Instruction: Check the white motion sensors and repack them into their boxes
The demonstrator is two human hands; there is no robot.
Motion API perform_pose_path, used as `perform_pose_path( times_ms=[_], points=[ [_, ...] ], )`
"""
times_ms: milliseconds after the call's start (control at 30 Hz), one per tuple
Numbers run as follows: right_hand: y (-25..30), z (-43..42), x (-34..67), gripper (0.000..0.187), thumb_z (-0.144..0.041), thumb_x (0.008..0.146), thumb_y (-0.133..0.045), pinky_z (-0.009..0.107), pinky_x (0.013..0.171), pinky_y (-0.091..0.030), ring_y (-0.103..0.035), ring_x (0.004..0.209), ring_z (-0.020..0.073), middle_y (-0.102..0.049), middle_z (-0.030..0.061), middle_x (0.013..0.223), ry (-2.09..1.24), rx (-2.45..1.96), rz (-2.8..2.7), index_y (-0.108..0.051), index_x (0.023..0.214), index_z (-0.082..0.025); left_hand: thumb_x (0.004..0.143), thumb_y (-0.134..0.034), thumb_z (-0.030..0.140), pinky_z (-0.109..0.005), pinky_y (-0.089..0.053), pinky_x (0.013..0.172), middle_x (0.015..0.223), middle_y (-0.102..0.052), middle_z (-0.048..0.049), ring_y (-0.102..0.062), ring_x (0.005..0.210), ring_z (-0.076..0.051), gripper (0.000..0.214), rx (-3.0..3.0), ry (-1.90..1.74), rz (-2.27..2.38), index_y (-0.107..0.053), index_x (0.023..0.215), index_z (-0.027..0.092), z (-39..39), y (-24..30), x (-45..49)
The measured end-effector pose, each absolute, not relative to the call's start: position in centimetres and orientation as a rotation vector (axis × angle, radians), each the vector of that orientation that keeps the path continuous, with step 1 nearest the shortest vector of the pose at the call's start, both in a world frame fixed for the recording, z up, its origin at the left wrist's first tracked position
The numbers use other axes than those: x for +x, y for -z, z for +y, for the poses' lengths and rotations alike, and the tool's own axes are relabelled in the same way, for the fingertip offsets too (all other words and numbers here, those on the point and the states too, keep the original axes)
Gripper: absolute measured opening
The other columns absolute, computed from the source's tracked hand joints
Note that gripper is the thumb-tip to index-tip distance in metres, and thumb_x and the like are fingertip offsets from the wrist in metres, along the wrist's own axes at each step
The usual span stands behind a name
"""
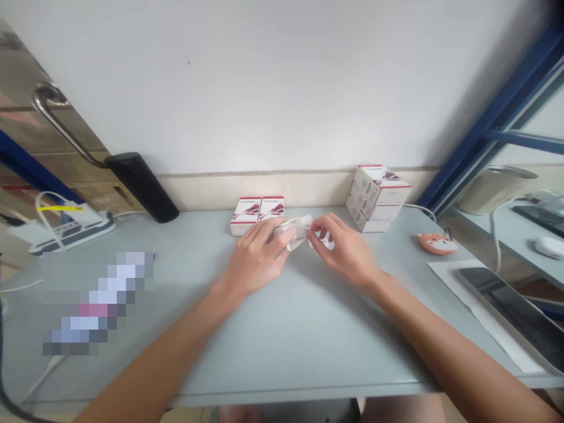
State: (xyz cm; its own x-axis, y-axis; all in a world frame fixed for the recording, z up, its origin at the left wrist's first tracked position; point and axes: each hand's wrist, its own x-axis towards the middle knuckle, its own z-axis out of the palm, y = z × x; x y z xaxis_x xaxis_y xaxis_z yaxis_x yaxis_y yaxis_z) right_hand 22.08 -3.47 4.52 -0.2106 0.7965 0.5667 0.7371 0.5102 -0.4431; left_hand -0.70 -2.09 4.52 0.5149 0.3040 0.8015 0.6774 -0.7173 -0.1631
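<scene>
Just in front of two small white boxes with red edges (245, 214), my left hand (253, 258) is closed around another small white box (291, 228). This held box is tilted, its open end turned to the right with flaps sticking out. At that end my right hand (346, 247) pinches with thumb and forefinger. Whether a flap or something from inside is between those fingertips is too small to tell. A white piece with dark marks (325, 242) shows partly behind the right fingers.
Stacked boxes (374, 202) stand by the wall at right. An orange animal-face pouch (437, 243) and a black keyboard-like slab (511, 305) on white paper (476, 317) lie right. Leftward are a black cylinder (143, 188), a power strip (74, 232) and a blurred-out phone-like object (97, 305).
</scene>
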Motion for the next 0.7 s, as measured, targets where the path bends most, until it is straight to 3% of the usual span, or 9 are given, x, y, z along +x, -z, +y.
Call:
perform_pose_path(
  times_ms=[200, 333, 467, 600, 700],
  points=[
    [-3.8, -2.1, 23.0, 0.036, -0.033, 0.099, -0.058, 0.032, 0.070, -0.049, -0.068, 0.078, 0.0192, -0.073, 0.0040, 0.105, -0.199, -1.418, -1.822, -0.058, 0.134, -0.026, 0.088, -0.074, 0.010, -0.036, -0.061, 0.089, 0.123, -0.074, -0.0101, -0.075, 0.110, -0.026, 0.046, -2.299, 1.083, -0.836, -0.051, 0.123, 0.028, -2.0, -4.5, -0.8],
    [-3.5, -1.5, 24.4, 0.027, -0.026, 0.100, -0.053, 0.034, 0.068, -0.042, -0.070, 0.084, 0.0239, -0.074, 0.0078, 0.108, -0.083, -1.775, -1.901, -0.069, 0.122, -0.022, 0.088, -0.074, 0.011, -0.036, -0.061, 0.087, 0.125, -0.073, -0.0103, -0.075, 0.109, -0.027, 0.046, -2.298, 1.103, -0.849, -0.051, 0.124, 0.028, -2.0, -4.5, -0.9],
    [-2.9, -1.2, 25.1, 0.031, -0.021, 0.103, -0.047, 0.035, 0.067, -0.040, -0.071, 0.086, 0.0264, -0.072, 0.0115, 0.108, -0.049, -1.913, -2.029, -0.078, 0.106, -0.022, 0.088, -0.075, 0.011, -0.036, -0.060, 0.088, 0.125, -0.073, -0.0098, -0.075, 0.110, -0.026, 0.046, -2.297, 1.106, -0.847, -0.051, 0.124, 0.028, -2.0, -4.6, -0.9],
    [-2.7, -1.2, 25.0, 0.028, -0.020, 0.101, -0.053, 0.035, 0.065, -0.041, -0.069, 0.080, 0.0249, -0.071, 0.0115, 0.104, 0.017, -1.818, -1.989, -0.078, 0.113, -0.023, 0.088, -0.074, 0.011, -0.036, -0.060, 0.090, 0.123, -0.073, -0.0094, -0.074, 0.109, -0.025, 0.047, -2.296, 1.111, -0.834, -0.051, 0.124, 0.028, -2.1, -4.8, -0.9],
    [-3.7, -1.7, 24.5, 0.026, -0.021, 0.101, -0.055, 0.034, 0.067, -0.047, -0.066, 0.080, 0.0213, -0.069, 0.0088, 0.104, 0.057, -1.442, -1.853, -0.075, 0.118, -0.023, 0.089, -0.072, 0.010, -0.037, -0.060, 0.090, 0.124, -0.072, -0.0100, -0.073, 0.109, -0.025, 0.046, -2.307, 1.083, -0.809, -0.050, 0.125, 0.027, -2.2, -4.8, -0.8]
  ],
)
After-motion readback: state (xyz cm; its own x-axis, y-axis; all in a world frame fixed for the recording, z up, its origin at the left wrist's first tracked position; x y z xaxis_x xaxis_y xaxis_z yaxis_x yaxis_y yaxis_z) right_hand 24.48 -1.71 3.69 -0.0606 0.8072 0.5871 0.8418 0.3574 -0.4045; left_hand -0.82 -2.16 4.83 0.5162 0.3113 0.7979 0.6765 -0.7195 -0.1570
